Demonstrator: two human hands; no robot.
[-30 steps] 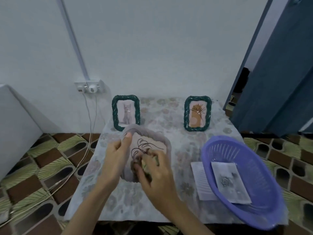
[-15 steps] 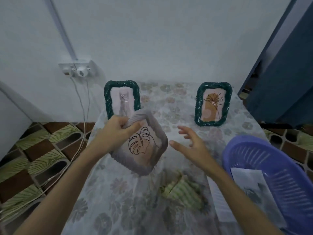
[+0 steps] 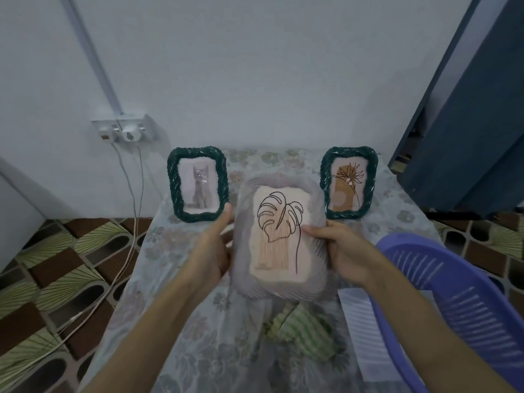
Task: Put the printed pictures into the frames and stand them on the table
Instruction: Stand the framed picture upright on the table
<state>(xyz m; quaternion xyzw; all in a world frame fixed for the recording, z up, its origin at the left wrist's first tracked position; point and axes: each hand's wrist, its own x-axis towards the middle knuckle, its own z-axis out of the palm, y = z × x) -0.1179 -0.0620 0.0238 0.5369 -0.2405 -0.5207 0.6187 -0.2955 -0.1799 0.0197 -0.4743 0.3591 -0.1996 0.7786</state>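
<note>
Left hand (image 3: 211,251) grips the left edge of the grey woven rope frame with the leaf line-drawing print (image 3: 279,236): thumb up along the rim, other fingers hidden behind it, so how they lie I cannot tell. Right hand (image 3: 344,251) grips the right edge, thumb pressed on the front near the print, fingers curled behind. Frame is held upright above the floral-cloth table (image 3: 170,265), between the two standing frames, print already inside.

Behind: dark green rope frame with cat picture (image 3: 197,184) at left, dark green rope frame with flower drawing (image 3: 349,182) at right, both standing.

Progress: two done, third loaded, needs standing. Purple plastic basket (image 3: 459,302) at right; white paper sheet (image 3: 357,321) beside it, possibly another print, too blurred to tell. Crumpled green striped cloth (image 3: 300,330) lies below the frame.
</note>
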